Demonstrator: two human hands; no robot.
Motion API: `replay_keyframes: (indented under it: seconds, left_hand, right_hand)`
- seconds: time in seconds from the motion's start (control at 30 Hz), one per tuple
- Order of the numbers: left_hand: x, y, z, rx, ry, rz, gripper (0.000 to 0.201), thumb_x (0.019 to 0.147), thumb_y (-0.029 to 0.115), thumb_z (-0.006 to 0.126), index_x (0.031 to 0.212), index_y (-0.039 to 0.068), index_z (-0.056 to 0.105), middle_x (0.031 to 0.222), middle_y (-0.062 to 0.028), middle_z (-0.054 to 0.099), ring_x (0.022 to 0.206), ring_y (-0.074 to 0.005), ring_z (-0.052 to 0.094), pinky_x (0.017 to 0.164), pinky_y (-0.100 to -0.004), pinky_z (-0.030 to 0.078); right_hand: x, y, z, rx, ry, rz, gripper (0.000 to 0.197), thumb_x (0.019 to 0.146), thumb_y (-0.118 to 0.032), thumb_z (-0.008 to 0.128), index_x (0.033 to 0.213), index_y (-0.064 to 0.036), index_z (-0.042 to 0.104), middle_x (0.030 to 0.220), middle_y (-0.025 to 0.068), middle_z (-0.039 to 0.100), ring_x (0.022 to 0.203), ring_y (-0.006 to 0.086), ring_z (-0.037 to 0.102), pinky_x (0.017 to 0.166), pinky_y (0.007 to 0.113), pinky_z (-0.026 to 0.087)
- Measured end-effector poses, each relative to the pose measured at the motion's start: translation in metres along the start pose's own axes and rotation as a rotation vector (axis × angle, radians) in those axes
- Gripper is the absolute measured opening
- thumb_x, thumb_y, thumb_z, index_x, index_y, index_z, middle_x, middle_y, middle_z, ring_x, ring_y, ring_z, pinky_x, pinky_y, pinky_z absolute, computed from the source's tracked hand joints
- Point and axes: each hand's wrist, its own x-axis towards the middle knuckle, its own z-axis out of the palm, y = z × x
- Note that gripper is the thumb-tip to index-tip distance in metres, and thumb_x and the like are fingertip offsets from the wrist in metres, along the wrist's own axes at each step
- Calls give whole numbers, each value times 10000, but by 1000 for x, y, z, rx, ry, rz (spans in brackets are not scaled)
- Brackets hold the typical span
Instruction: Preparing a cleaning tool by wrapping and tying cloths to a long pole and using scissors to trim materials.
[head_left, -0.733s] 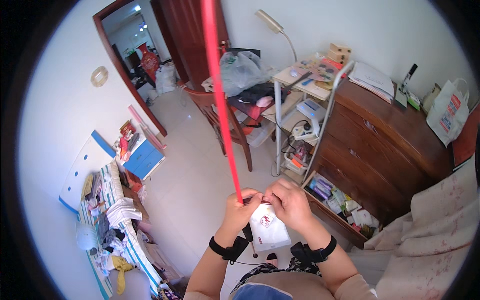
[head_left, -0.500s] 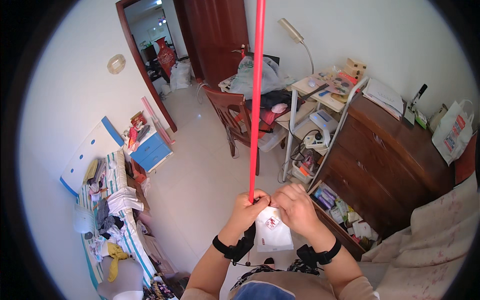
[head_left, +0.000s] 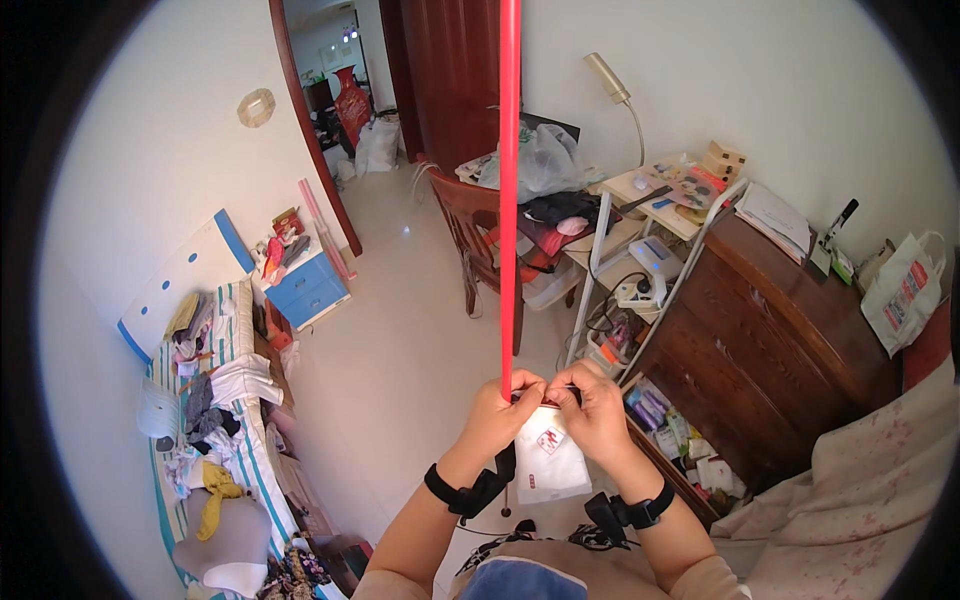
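A small white pouch [head_left: 553,468] with a red emblem hangs from my two hands in front of my body. My left hand [head_left: 506,412] is closed at the pouch's upper left corner, thumb and fingers pressed together. My right hand [head_left: 592,408] pinches the top edge on the other side, its fingertips close to the left ones. A long red pole [head_left: 509,200] rises from beside my left hand to the top of the picture. Whether that hand also grips the pole, I cannot tell. Black bands sit on both wrists.
Right of me stands a brown dresser [head_left: 750,320] with an open, filled drawer [head_left: 690,440]. A cluttered desk [head_left: 640,185] and a wooden chair [head_left: 462,215] are ahead. On the left are a bed [head_left: 245,420] with clothes and a blue-and-white nightstand [head_left: 308,290].
My right hand has turned slightly, and its thumb and fingertips now show at the pouch's top edge. The pouch hangs slightly higher. The whole view has shifted a little.
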Motion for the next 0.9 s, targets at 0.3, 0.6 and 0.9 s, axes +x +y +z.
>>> replay_keyframes:
  seconds: [0.3,0.6,0.9]
  left_hand:
    - [14,-2,-8,-222,79,-2,134,867,119,481,828,16,558,724,19,521,654,-51,455,594,-186,371]
    - [13,6,-22,-72,196,83,156,880,165,476,831,36,549,676,47,477,611,-33,413,544,-183,347]
    - [20,-16,-21,16,191,48,149,870,183,488,825,50,537,642,38,472,511,-20,382,428,-170,293]
  right_hand:
    - [-12,-39,-5,-152,-144,-395,114,663,-34,605,725,-88,526,769,47,539,745,246,505,687,340,364]
    - [-37,-1,-12,333,-100,259,106,779,-118,594,830,-60,521,649,40,535,580,143,508,576,263,385]
    - [0,33,-20,791,319,400,157,830,-177,566,913,-44,556,779,1,587,703,67,528,623,208,415]
